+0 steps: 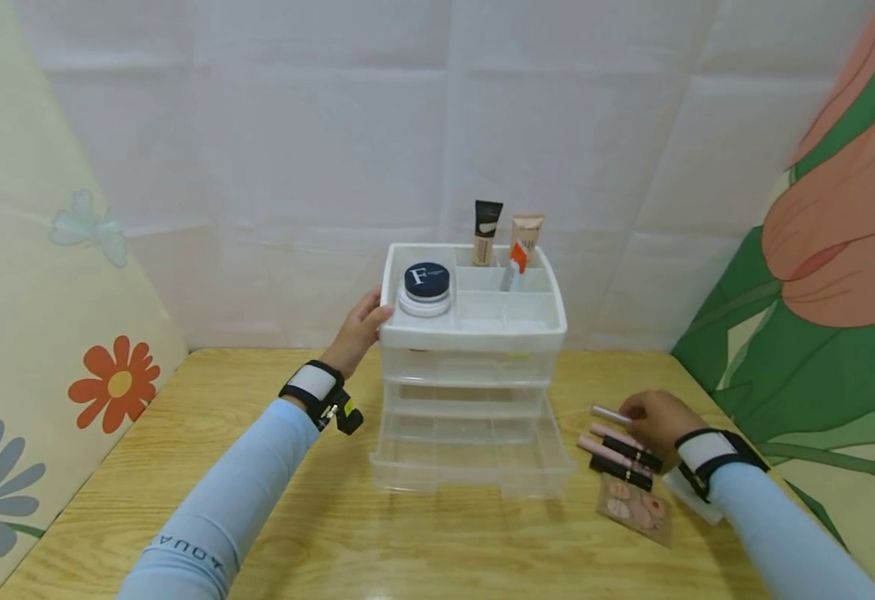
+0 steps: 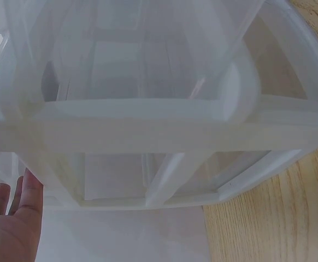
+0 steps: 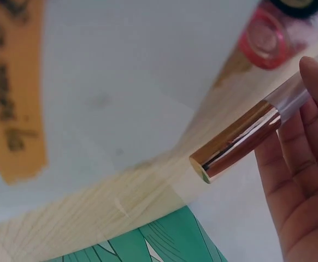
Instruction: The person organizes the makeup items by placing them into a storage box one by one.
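My left hand (image 1: pixel 357 331) rests against the left side of a white drawer organizer (image 1: pixel 473 340), just below its top rim. In the left wrist view, straight fingers (image 2: pixel 30 202) touch the organizer's frame. My right hand (image 1: pixel 662 423) pinches a slim cosmetic tube (image 3: pixel 241 136) between thumb and fingers; it has a shiny gold end and a pale barrel. Just below that hand, pink-and-black cosmetic tubes (image 1: pixel 617 463) lie on the table beside a makeup palette (image 1: pixel 635 510). The organizer's lowest clear drawer (image 1: pixel 475 479) is pulled out towards me.
On the organizer's top tray are a dark-lidded round jar (image 1: pixel 427 281), a black-capped tube (image 1: pixel 487 232), a peach tube (image 1: pixel 527 229) and an orange-and-white tube (image 1: pixel 514 267). A whitish flat item (image 1: pixel 692 496) lies partly under my right wrist. Wooden table (image 1: pixel 317 533); white cloth (image 1: pixel 317 167) behind.
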